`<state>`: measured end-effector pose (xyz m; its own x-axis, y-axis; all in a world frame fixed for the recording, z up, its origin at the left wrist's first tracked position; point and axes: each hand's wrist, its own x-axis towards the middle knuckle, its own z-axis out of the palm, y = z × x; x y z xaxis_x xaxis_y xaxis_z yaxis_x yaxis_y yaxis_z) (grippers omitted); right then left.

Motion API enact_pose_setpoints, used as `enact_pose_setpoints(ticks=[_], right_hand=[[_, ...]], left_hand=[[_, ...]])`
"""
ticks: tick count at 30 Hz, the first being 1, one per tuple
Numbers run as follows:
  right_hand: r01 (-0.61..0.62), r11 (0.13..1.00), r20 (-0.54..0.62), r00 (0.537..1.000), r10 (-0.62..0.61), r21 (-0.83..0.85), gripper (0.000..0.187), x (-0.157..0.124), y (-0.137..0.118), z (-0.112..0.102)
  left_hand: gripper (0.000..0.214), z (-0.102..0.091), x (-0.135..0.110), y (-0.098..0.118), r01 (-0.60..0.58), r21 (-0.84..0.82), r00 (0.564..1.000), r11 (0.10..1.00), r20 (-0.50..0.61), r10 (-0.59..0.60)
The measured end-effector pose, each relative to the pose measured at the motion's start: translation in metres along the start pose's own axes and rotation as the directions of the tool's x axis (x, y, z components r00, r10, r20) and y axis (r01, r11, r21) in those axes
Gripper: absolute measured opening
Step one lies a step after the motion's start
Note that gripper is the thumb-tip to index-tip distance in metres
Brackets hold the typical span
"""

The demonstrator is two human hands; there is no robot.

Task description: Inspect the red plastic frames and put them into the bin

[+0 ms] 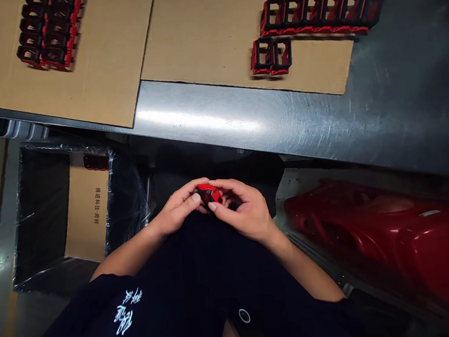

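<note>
Close to my body, below the table edge, a small red and black plastic part (213, 193) is gripped between my two hands. My left hand (178, 206) pinches its left side, the thumb lying on the near face. On the other side my right hand (247, 206) closes around it with thumb and fingers. The fingers cover much of the part. Similar red and black frame-shaped parts (315, 11) stand in a row on the cardboard at the upper right, with two more frame parts (270, 55) just in front of them.
Cardboard sheets (200, 29) lie on the metal table (211, 112). At the upper left stand several more red and black parts (50, 34). A plastic-lined box (109, 199) on the left holds a dark red part (96, 162). Large glossy red pieces (395, 232) lie at the right.
</note>
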<state>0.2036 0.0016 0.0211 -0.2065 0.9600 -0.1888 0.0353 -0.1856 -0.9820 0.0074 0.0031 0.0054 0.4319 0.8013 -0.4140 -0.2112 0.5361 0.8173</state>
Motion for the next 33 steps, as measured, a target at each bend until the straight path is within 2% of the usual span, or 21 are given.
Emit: enact_pose_setpoints(ticks=[1, 3, 5, 7, 11, 15, 19, 26, 30, 33], right_hand=[[0.128, 0.982, 0.006, 0.992, -0.128, -0.141, 0.033, 0.0, -0.003, -0.001], [0.332, 0.884, 0.057, 0.942, -0.332, -0.329, 0.034, 0.0, -0.008, -0.003], [0.432, 0.8, 0.1, 0.896, -0.432, -0.417, 0.035, 0.002, -0.01, -0.005], [0.47, 0.758, 0.121, 0.874, -0.47, -0.453, 0.036, 0.003, -0.011, -0.006], [0.494, 0.748, 0.12, 0.86, -0.497, -0.444, 0.04, 0.005, -0.009, -0.004], [0.483, 0.767, 0.095, 0.865, -0.493, -0.422, 0.028, 0.006, -0.009, -0.003], [0.499, 0.767, 0.079, 0.854, -0.514, -0.403, 0.028, 0.006, -0.009, -0.004], [0.498, 0.777, 0.055, 0.853, -0.519, -0.385, 0.03, 0.006, -0.006, -0.004], [0.492, 0.778, 0.059, 0.857, -0.513, -0.391, 0.028, 0.005, -0.003, -0.003], [0.481, 0.781, 0.04, 0.86, -0.509, -0.399, 0.029, 0.003, -0.002, -0.003]], left_hand=[[0.051, 0.001, 0.001, 0.0, 0.075, -0.105, 0.997, 0.992, 0.042, -0.071], [0.053, 0.003, 0.002, 0.002, 0.206, -0.268, 0.976, 0.941, 0.128, -0.178], [0.054, 0.004, 0.002, 0.004, 0.27, -0.355, 0.96, 0.895, 0.167, -0.224], [0.054, 0.004, 0.002, 0.005, 0.269, -0.395, 0.962, 0.878, 0.15, -0.227], [0.057, 0.005, 0.001, 0.004, 0.206, -0.425, 0.977, 0.881, 0.141, -0.16], [0.062, 0.007, 0.001, 0.004, 0.175, -0.413, 0.977, 0.894, 0.187, -0.104], [0.062, 0.006, 0.002, 0.003, 0.159, -0.396, 0.974, 0.904, 0.214, -0.078], [0.064, 0.003, 0.001, 0.0, 0.114, -0.322, 0.981, 0.94, 0.188, -0.055], [0.064, 0.003, 0.001, -0.003, 0.045, -0.293, 0.986, 0.955, 0.168, 0.005], [0.065, 0.002, 0.0, -0.008, -0.085, -0.24, 0.984, 0.967, 0.131, 0.119]])
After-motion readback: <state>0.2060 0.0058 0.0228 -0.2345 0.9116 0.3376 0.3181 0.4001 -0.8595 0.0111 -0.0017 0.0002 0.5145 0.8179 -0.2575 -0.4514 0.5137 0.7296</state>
